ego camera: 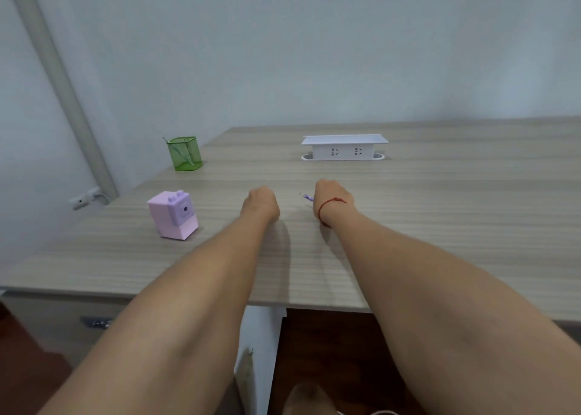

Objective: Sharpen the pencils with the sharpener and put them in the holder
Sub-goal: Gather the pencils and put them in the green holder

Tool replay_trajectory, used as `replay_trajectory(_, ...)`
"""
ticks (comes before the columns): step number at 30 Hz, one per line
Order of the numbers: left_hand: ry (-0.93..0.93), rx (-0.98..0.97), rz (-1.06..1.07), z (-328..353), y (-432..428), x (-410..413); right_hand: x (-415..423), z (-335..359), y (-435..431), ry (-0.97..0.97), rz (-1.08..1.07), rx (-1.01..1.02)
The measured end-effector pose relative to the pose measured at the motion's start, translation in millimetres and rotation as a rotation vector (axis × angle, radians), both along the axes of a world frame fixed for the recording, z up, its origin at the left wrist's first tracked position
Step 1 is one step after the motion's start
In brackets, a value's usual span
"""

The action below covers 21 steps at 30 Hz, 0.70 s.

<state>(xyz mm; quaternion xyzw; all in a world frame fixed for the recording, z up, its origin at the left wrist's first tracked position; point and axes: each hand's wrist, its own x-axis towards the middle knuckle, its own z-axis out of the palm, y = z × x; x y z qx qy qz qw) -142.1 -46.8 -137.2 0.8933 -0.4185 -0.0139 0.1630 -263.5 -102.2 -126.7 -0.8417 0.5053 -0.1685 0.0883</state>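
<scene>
The right hand (333, 199) rests near the middle of the surface (440, 219) with its fingers wrapped round a purple pencil (307, 197). Only the pencil's short end shows, poking out toward the left hand (261, 202). The left hand lies just beside it on the surface. Its fingers are folded away from the camera, so I cannot tell whether it holds anything.

The pink sharpener (173, 215) stands near the left edge, well apart from both hands, with its hole facing roughly toward them. The green holder (184, 153) sits at the far left corner with one pencil (177, 151) already leaning inside. A white socket box (344, 147) stands toward the back edge.

This looks like the start of the sharpening step for the held pencil. The next move would be to carry its tip across to the sharpener's hole, probably with the left hand steadying the sharpener's body.
</scene>
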Motion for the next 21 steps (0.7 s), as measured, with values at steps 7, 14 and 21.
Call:
replay_trajectory(7, 0.131, -0.318, 0.016, 93, 16, 41, 47, 57, -3, -0.071, 0.11, -0.047)
replay_trajectory(14, 0.144, -0.65, 0.146, 143, 34, 147, 153, 119, -1, -0.337, 0.223, -0.043)
replay_trajectory(21, 0.058, -0.761, 0.164, 141, 23, 255, 268, 130, -27, -0.608, 0.314, 0.108)
